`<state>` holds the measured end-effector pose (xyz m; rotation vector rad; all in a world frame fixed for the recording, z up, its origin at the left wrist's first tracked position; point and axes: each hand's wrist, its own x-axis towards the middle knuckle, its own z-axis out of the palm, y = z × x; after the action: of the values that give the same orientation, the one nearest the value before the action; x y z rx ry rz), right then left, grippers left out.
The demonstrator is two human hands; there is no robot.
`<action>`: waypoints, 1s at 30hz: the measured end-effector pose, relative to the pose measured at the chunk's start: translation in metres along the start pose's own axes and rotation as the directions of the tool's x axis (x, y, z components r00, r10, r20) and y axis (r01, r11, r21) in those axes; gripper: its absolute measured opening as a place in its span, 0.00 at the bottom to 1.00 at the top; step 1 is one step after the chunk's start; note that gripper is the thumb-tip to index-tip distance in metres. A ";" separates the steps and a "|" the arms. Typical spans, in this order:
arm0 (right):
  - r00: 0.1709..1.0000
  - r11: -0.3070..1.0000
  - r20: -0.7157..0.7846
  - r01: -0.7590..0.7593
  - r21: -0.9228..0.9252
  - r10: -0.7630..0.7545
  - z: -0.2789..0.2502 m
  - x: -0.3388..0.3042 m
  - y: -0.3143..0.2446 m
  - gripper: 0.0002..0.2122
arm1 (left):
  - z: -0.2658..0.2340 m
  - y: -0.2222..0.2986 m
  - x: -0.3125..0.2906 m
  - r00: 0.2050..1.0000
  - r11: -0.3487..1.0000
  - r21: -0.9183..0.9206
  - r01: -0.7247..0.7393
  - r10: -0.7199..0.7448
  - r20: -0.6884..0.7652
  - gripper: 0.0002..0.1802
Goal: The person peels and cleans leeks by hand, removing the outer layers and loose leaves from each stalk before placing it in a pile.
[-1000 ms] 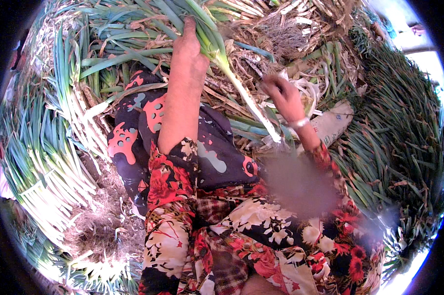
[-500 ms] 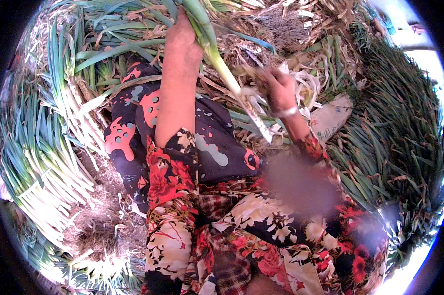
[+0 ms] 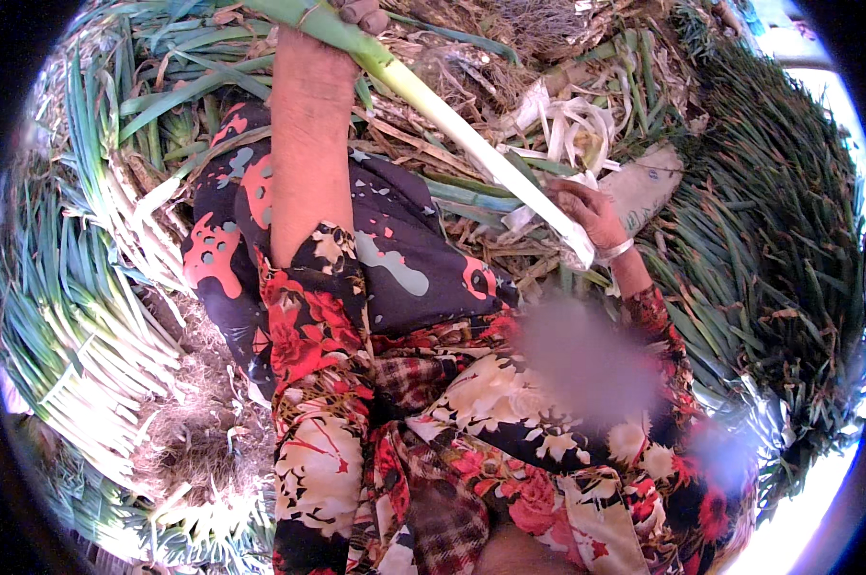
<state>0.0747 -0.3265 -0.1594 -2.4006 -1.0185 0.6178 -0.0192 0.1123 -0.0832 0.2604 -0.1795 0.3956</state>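
A long green onion [image 3: 490,158] slants across the view, its green leaves at the upper left and its clean white root end at the lower right. My left hand [image 3: 361,15] is closed round its green part at the top edge, and only some fingers show. My right hand [image 3: 594,216] is beside the white end, its fingers curled inward close to the stalk. Pale bits of skin show around these fingers, but what they grip is partly hidden. Pale peeled skins [image 3: 579,134] lie just beyond my right hand.
Rows of green onions [image 3: 98,383] with white stems and brown roots lie on the left. A large heap of dark green leaves [image 3: 768,240] fills the right. A whitish sack-like piece [image 3: 649,182] lies by my right wrist. A dark patterned cloth [image 3: 395,240] covers my lap.
The root end has swung right and down, and the stalk now looks whiter, without its brownish outer skin. My right hand has moved right and down; my left hand has shifted slightly up and left.
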 end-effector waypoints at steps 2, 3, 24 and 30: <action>0.963 0.887 0.223 0.034 0.460 -0.152 0.010 0.018 -0.004 0.24 | -0.023 0.004 0.000 0.987 0.999 -0.027 0.036 -0.031 0.155 0.13; 0.656 0.717 0.305 0.677 0.166 -0.690 -0.010 0.029 -0.001 0.18 | -0.023 0.004 0.017 0.962 0.996 -0.051 0.079 -0.063 0.266 0.12; 0.753 0.809 -0.296 0.531 -0.253 -0.587 -0.005 0.079 -0.205 0.15 | 0.118 -0.050 -0.005 0.807 0.706 0.701 0.101 0.354 -0.473 0.19; 0.457 0.578 -0.365 0.719 -0.384 -0.811 0.046 0.041 -0.146 0.15 | 0.057 0.031 -0.016 0.755 0.871 0.491 -0.032 0.343 -0.559 0.17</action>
<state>-0.0045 -0.1943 -0.1229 -1.7182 -1.7566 -0.4556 -0.0536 0.1178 -0.0261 0.5616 0.5781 0.7164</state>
